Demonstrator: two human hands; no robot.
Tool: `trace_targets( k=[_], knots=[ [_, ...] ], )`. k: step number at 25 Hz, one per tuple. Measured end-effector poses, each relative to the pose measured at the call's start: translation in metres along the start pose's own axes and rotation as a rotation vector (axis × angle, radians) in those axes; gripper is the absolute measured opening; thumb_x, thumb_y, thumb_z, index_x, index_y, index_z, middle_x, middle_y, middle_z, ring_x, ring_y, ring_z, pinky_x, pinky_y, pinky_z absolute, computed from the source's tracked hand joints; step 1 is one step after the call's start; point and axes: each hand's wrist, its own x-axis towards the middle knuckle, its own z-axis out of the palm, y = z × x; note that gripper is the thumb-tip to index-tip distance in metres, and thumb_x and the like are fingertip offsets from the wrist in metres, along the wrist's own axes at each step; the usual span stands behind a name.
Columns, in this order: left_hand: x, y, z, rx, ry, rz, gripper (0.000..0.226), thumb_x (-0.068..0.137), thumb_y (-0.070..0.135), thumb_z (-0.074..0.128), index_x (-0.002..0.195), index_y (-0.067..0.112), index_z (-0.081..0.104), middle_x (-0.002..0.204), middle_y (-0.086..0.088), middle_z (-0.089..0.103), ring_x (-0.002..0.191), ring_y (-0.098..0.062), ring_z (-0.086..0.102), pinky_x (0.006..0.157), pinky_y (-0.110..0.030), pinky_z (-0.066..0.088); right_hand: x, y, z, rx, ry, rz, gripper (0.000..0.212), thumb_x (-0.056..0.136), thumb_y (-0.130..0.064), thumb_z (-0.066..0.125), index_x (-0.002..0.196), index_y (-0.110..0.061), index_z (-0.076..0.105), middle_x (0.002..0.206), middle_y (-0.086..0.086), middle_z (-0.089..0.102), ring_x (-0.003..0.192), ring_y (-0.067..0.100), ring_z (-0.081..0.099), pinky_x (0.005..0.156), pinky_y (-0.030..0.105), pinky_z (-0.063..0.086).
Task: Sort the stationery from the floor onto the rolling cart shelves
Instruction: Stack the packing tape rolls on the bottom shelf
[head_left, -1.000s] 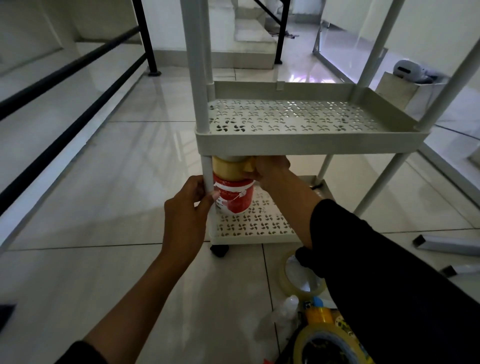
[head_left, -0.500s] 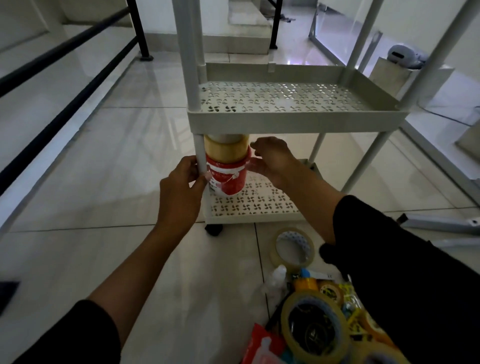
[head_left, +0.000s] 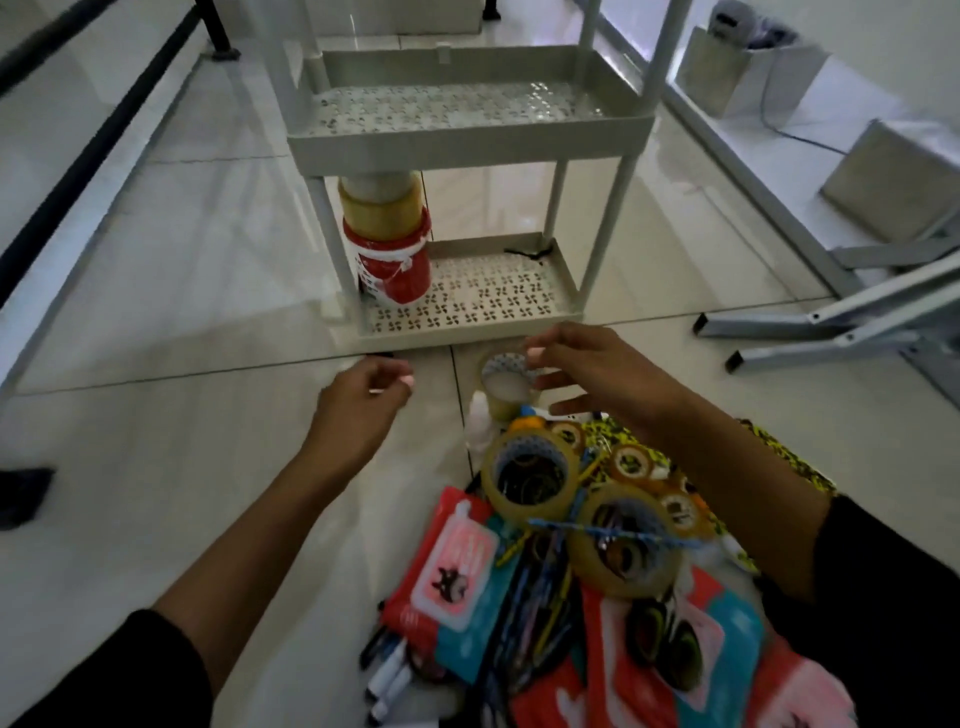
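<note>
The rolling cart's bottom shelf (head_left: 493, 306) carries a stack at its left: a red tape roll (head_left: 396, 267) with a tan tape roll (head_left: 382, 213) on top. The middle shelf (head_left: 467, 140) holds nothing I can see. My left hand (head_left: 358, 410) hovers in front of the cart above the floor, its fingers loosely curled and holding nothing. My right hand (head_left: 592, 369) reaches down onto a clear tape roll (head_left: 506, 387) at the far end of the floor pile, with its fingertips closing on the roll's rim.
The floor pile holds two large tape rolls (head_left: 530, 473) (head_left: 623, 540), small tapes (head_left: 631, 462), pens (head_left: 535, 597), a red-pink pouch (head_left: 452, 566) and markers (head_left: 387, 675). A black railing (head_left: 78, 156) runs along the left. Metal frame legs (head_left: 831, 322) lie at the right.
Both hands left the tape stack on the bottom shelf and drew back to the floor. My right hand came down onto the clear roll. The view tilted down to the pile.
</note>
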Motion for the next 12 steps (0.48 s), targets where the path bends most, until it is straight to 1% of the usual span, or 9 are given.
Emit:
trace_targets(
  k=[2, 4, 6, 7, 9, 12],
  knots=[
    [-0.019, 0.001, 0.019, 0.070, -0.088, -0.012, 0.013, 0.091, 0.024, 0.059, 0.102, 0.022, 0.066, 0.101, 0.000, 0.068, 0.096, -0.016, 0.064, 0.090, -0.039, 0.052, -0.013, 0.019, -0.011, -0.045, 0.073, 0.014, 0.019, 0.091, -0.024, 0.059, 0.108, -0.019, 0.065, 0.104, 0.004, 0.067, 0.094, 0.018, 0.066, 0.069, 0.031, 0.057],
    [-0.031, 0.003, 0.037, 0.149, -0.162, -0.028, 0.016, 0.092, 0.025, 0.058, 0.104, 0.020, 0.066, 0.105, -0.001, 0.068, 0.098, -0.017, 0.063, 0.091, -0.040, 0.052, -0.022, 0.040, -0.021, -0.127, 0.140, 0.023, 0.019, 0.091, -0.024, 0.059, 0.108, -0.019, 0.065, 0.101, 0.002, 0.068, 0.087, 0.016, 0.066, 0.071, 0.034, 0.057],
    [-0.036, 0.005, 0.049, 0.239, -0.194, -0.063, 0.021, 0.092, 0.026, 0.058, 0.108, 0.016, 0.065, 0.107, -0.004, 0.067, 0.099, -0.020, 0.062, 0.091, -0.041, 0.051, -0.028, 0.057, -0.027, -0.217, 0.159, 0.027, 0.020, 0.091, -0.025, 0.057, 0.109, -0.020, 0.065, 0.101, 0.003, 0.069, 0.081, 0.014, 0.066, 0.074, 0.035, 0.056],
    [-0.038, 0.005, 0.053, 0.281, -0.202, -0.086, 0.023, 0.092, 0.028, 0.058, 0.109, 0.014, 0.065, 0.107, -0.006, 0.067, 0.099, -0.022, 0.062, 0.091, -0.041, 0.052, -0.031, 0.065, -0.027, -0.252, 0.148, 0.025, 0.021, 0.092, -0.027, 0.056, 0.110, -0.020, 0.064, 0.102, 0.003, 0.069, 0.082, 0.014, 0.065, 0.077, 0.037, 0.057],
    [-0.041, 0.005, 0.061, 0.309, -0.218, -0.136, 0.027, 0.092, 0.032, 0.057, 0.110, 0.013, 0.063, 0.107, -0.009, 0.066, 0.096, -0.025, 0.064, 0.089, -0.042, 0.053, -0.032, 0.076, -0.024, -0.289, 0.128, 0.024, 0.024, 0.091, -0.031, 0.057, 0.112, -0.020, 0.063, 0.107, 0.004, 0.068, 0.091, 0.017, 0.064, 0.082, 0.041, 0.056],
    [-0.050, 0.002, 0.076, 0.225, -0.243, -0.205, 0.033, 0.093, 0.041, 0.053, 0.110, 0.013, 0.062, 0.107, -0.010, 0.066, 0.090, -0.028, 0.067, 0.088, -0.044, 0.054, -0.026, 0.085, -0.014, -0.348, 0.106, 0.021, 0.032, 0.087, -0.043, 0.061, 0.108, -0.019, 0.063, 0.107, 0.006, 0.067, 0.093, 0.022, 0.064, 0.080, 0.046, 0.056]
  ],
)
